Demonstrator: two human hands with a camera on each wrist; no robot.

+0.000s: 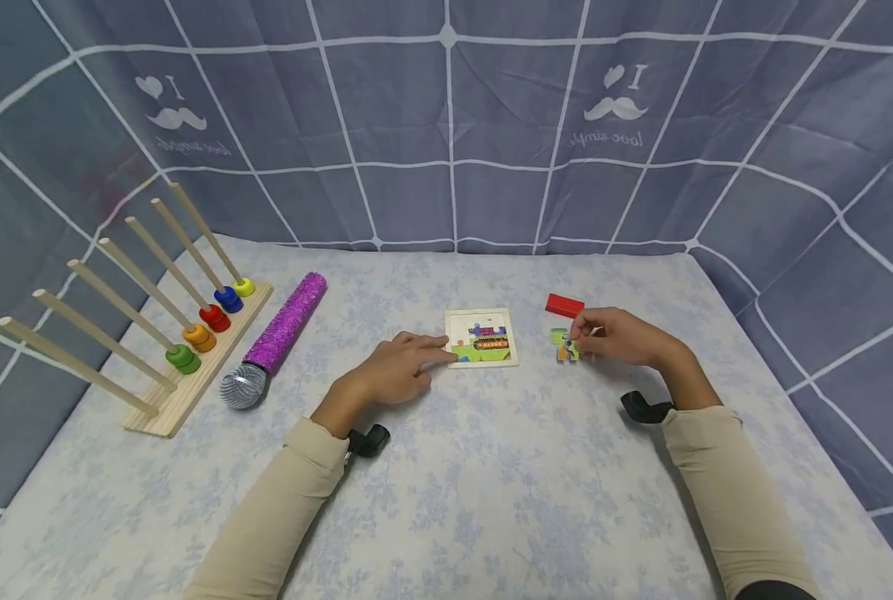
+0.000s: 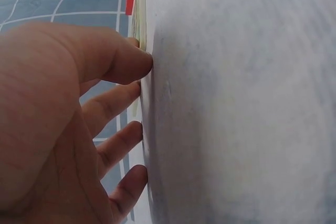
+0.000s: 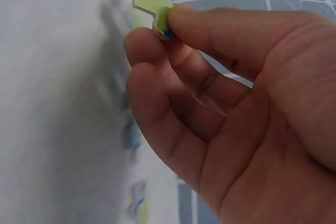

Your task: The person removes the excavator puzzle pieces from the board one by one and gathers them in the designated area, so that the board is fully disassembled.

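A square wooden puzzle tray (image 1: 481,363) with a pale rim lies in the middle of the table. Colourful pieces in it form part of a vehicle picture, with pale bare patches toward the upper left. My left hand (image 1: 397,368) rests at the tray's left side, index finger stretched onto its lower left corner and the other fingers spread loosely. To the right of the tray, my right hand (image 1: 617,335) pinches a green and orange jigsaw piece (image 3: 148,2) between thumb and fingertips, tilted up from the table. Other jigsaw pieces (image 3: 139,203) lie under and beside that hand, partly hidden.
A red block (image 1: 564,305) lies just beyond my right hand. On the left stand a wooden peg stand (image 1: 180,398) with coloured rings on several pegs and a purple glittery microphone (image 1: 285,329). A grey-blue gridded curtain (image 1: 416,125) hangs behind the table.
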